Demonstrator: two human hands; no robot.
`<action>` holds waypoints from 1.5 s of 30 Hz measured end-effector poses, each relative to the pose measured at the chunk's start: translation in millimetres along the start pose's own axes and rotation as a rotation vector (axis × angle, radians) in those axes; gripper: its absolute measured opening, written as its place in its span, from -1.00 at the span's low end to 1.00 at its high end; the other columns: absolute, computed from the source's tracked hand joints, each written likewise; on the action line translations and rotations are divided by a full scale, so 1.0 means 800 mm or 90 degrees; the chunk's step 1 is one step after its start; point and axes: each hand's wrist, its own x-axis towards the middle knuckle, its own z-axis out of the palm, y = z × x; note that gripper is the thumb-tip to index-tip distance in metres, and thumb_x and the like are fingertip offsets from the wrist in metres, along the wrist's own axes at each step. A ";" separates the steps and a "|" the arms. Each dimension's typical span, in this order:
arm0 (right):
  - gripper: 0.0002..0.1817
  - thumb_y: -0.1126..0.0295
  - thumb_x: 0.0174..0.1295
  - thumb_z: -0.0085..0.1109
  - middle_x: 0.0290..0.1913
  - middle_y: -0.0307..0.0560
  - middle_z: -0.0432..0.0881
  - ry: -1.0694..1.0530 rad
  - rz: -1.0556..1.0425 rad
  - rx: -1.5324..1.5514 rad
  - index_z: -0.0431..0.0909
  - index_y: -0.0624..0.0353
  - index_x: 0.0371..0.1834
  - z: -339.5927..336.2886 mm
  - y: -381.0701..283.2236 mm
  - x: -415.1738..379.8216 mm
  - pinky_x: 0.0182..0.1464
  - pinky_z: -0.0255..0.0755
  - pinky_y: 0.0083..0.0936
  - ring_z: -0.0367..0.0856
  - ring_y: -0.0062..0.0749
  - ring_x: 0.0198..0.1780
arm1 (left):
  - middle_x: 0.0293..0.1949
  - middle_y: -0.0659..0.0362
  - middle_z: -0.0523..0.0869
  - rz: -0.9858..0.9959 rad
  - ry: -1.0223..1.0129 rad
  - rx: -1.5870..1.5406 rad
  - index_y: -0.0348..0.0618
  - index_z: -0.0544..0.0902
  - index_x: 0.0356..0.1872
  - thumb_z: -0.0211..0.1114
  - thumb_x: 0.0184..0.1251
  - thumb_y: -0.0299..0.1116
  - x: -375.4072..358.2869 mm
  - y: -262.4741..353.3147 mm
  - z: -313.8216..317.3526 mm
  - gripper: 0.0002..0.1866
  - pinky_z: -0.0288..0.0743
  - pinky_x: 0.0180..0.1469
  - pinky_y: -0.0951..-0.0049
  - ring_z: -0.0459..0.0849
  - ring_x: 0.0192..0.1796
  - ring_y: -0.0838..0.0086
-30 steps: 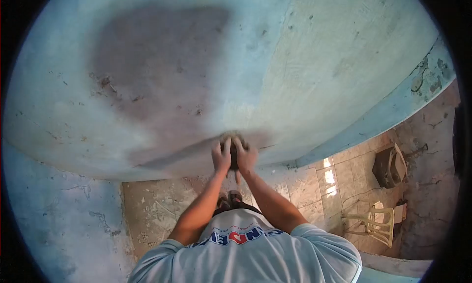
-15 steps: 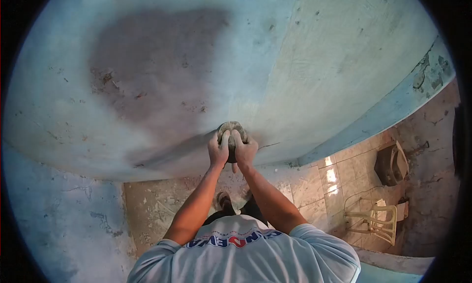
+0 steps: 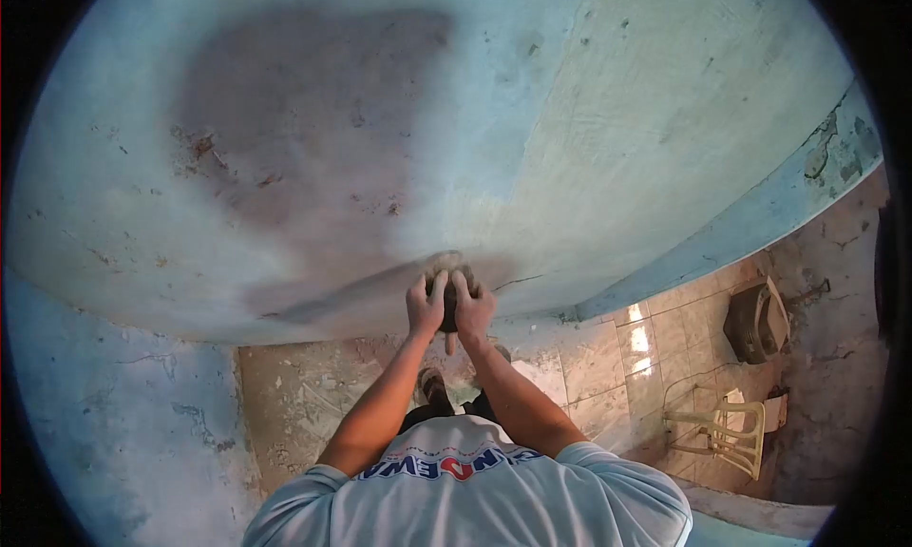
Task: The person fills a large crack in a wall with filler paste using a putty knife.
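Observation:
A dark, dust-coated hand tool (image 3: 450, 311) with a rounded top is held low against the blue-green wall (image 3: 608, 157). A short tan handle-like end points down beneath it; its exact kind is hard to make out. My left hand (image 3: 426, 305) grips its left side, thumb along the face. On the other side my right hand (image 3: 475, 307) wraps it the same way. Both hands are dusty, close together, and hide much of the tool.
Chipped patches (image 3: 201, 148) and a small crack mark the wall. To the right, a bulky dark box-shaped object (image 3: 757, 321) and a pale plastic chair (image 3: 727, 428) stand on the tiled floor (image 3: 594, 357). Another blue wall (image 3: 123, 423) is at left.
Both hands and the tool have slid a little way down the wall, toward my body. The tool's top shows less than before.

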 end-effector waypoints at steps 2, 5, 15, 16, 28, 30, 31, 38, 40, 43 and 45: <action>-0.46 0.02 0.32 0.45 -0.56 0.10 0.62 0.005 0.041 -0.109 0.72 0.44 -0.35 -0.005 0.065 -0.007 -0.26 0.50 -0.24 0.51 -0.45 -0.42 | -0.16 -0.14 0.77 -0.013 0.038 0.054 -0.36 0.71 0.00 0.26 0.60 -0.07 -0.032 -0.053 0.019 -0.56 0.57 -0.12 0.04 0.77 -0.16 0.02; -0.47 0.03 0.31 0.46 -0.54 0.12 0.65 -0.007 -0.029 -0.085 0.71 0.44 -0.36 0.012 0.061 0.023 -0.27 0.50 -0.24 0.54 -0.44 -0.41 | -0.26 -0.12 0.78 0.038 0.092 0.013 -0.40 0.70 -0.04 0.28 0.58 -0.12 -0.002 -0.040 0.025 -0.58 0.56 -0.11 0.09 0.77 -0.18 0.06; -0.55 0.12 0.31 0.46 -0.51 0.09 0.65 -0.031 0.022 -0.097 0.72 0.42 -0.31 0.000 0.081 0.013 -0.27 0.49 -0.27 0.55 -0.52 -0.40 | -0.29 -0.07 0.79 0.014 0.073 0.013 -0.38 0.72 -0.04 0.27 0.58 -0.15 -0.017 -0.053 0.027 -0.61 0.58 -0.13 0.15 0.77 -0.23 0.12; -0.56 0.12 0.31 0.47 -0.52 0.09 0.64 -0.023 -0.013 -0.053 0.73 0.41 -0.32 0.004 0.062 0.016 -0.28 0.49 -0.28 0.55 -0.53 -0.40 | -0.28 -0.07 0.79 -0.003 0.073 0.004 -0.37 0.72 -0.02 0.27 0.58 -0.15 -0.009 -0.051 0.028 -0.61 0.58 -0.12 0.15 0.78 -0.21 0.11; -0.46 0.00 0.31 0.45 -0.46 0.22 0.73 -0.060 -0.008 -0.113 0.75 0.43 -0.27 -0.020 0.062 0.014 -0.26 0.52 -0.24 0.62 -0.38 -0.43 | -0.10 -0.12 0.82 -0.003 0.080 0.024 -0.37 0.71 0.05 0.24 0.60 -0.12 -0.019 -0.037 0.035 -0.58 0.59 -0.05 0.07 0.80 -0.06 0.07; -0.50 0.03 0.33 0.45 -0.47 0.17 0.74 -0.068 -0.032 -0.090 0.77 0.39 -0.27 -0.001 0.029 0.041 -0.24 0.54 -0.27 0.65 -0.39 -0.42 | -0.12 -0.10 0.82 0.009 0.025 -0.027 -0.37 0.71 0.05 0.24 0.61 -0.13 0.015 -0.014 0.020 -0.59 0.59 -0.06 0.07 0.80 -0.10 0.09; -0.52 0.03 0.32 0.45 -0.47 0.18 0.74 -0.074 -0.046 -0.006 0.78 0.37 -0.26 0.000 -0.017 0.042 -0.24 0.55 -0.26 0.68 -0.34 -0.43 | -0.17 -0.06 0.82 -0.005 0.008 -0.060 -0.36 0.71 0.01 0.24 0.61 -0.14 0.024 0.035 0.007 -0.61 0.59 -0.08 0.09 0.78 -0.17 0.13; -0.63 0.18 0.37 0.44 -0.41 -0.06 0.82 -0.044 -0.109 -0.014 0.77 0.38 -0.27 -0.010 0.055 0.008 -0.26 0.54 -0.25 0.60 -0.50 -0.40 | -0.03 -0.11 0.79 -0.043 0.048 -0.041 -0.35 0.71 0.05 0.24 0.62 -0.14 -0.027 -0.056 0.031 -0.61 0.56 0.07 0.09 0.74 0.04 0.20; -0.64 0.21 0.36 0.44 -0.41 -0.05 0.82 -0.040 -0.140 0.007 0.76 0.41 -0.25 -0.001 0.042 0.020 -0.26 0.53 -0.25 0.59 -0.51 -0.40 | -0.02 -0.08 0.80 -0.014 0.073 -0.048 -0.36 0.72 0.04 0.25 0.61 -0.15 -0.013 -0.038 0.029 -0.61 0.56 0.06 0.14 0.75 0.01 0.20; -0.63 0.22 0.34 0.43 -0.46 -0.03 0.80 -0.096 -0.066 0.080 0.76 0.43 -0.24 0.003 -0.077 0.030 -0.26 0.53 -0.27 0.60 -0.54 -0.38 | -0.10 -0.05 0.81 0.018 0.037 -0.146 -0.39 0.72 0.04 0.24 0.61 -0.17 0.028 0.075 -0.008 -0.60 0.58 -0.01 0.19 0.76 -0.11 0.19; -0.62 0.20 0.35 0.42 -0.49 -0.02 0.77 -0.084 -0.068 0.011 0.76 0.43 -0.25 -0.001 -0.064 0.029 -0.27 0.53 -0.30 0.60 -0.55 -0.39 | -0.10 -0.08 0.81 -0.012 0.045 -0.162 -0.40 0.71 0.04 0.24 0.61 -0.15 0.020 0.073 -0.007 -0.59 0.58 -0.01 0.17 0.76 -0.10 0.17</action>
